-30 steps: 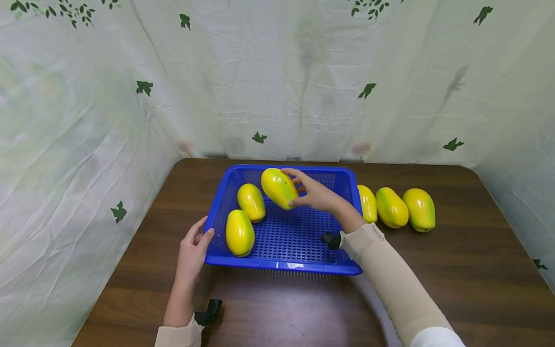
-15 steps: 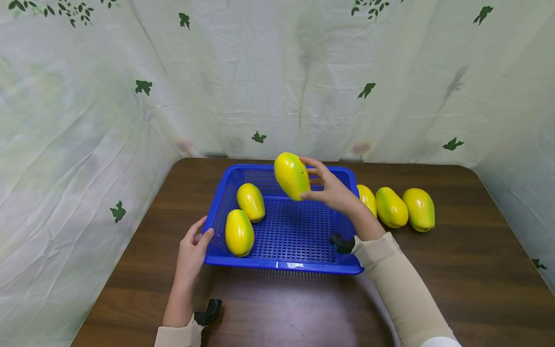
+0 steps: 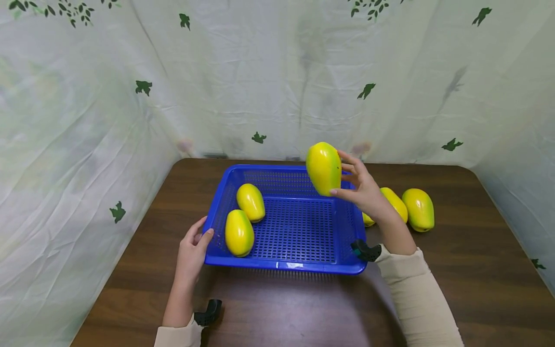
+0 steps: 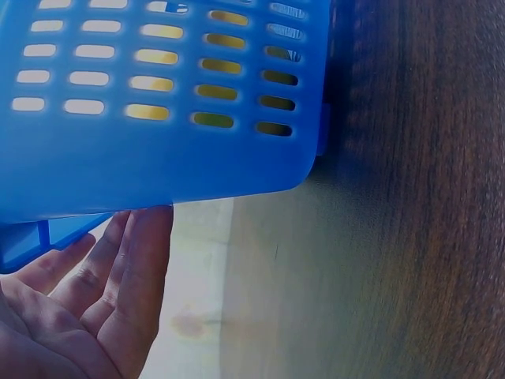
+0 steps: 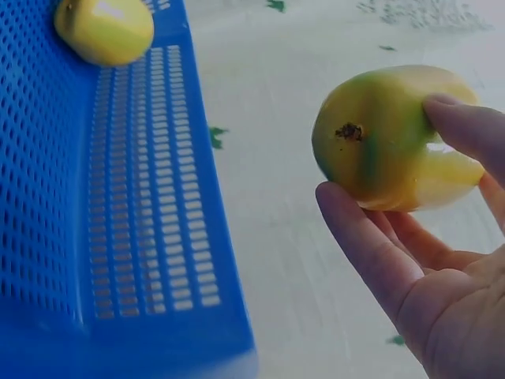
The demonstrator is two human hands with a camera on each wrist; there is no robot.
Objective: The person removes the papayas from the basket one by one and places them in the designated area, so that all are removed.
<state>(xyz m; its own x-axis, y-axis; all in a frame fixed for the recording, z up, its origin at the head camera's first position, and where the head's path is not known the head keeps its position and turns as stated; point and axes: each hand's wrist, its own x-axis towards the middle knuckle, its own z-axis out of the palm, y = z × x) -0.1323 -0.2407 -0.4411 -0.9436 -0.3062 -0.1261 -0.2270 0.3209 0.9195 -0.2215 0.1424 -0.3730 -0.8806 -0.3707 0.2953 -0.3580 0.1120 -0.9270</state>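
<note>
My right hand [image 3: 365,190] holds a glossy yellow-green mango [image 3: 323,168] in its fingertips, raised over the back right part of a blue plastic basket [image 3: 260,263]. Seen in the right wrist view, the mango [image 5: 387,138] turns its dark stem end to the camera, thumb and fingers on opposite sides. At the basket's left side, my left hand [image 3: 191,250] grips the rim, thumb on top; the left wrist view shows its fingers [image 4: 146,276] against the rim from outside. Two more mangoes, one behind [image 3: 251,202] and one in front [image 3: 240,233], lie inside at the left.
Right of the basket, a row of mangoes lies on the brown wooden table [image 3: 468,279]: one at the end [image 3: 418,210], the others [image 3: 395,205] partly hidden by my right arm. A pale curtain [image 3: 277,86] with leaf prints hangs behind the table.
My right hand has lifted the mango out of the basket's middle and carried it up and to the right. My left hand and the basket have stayed in place.
</note>
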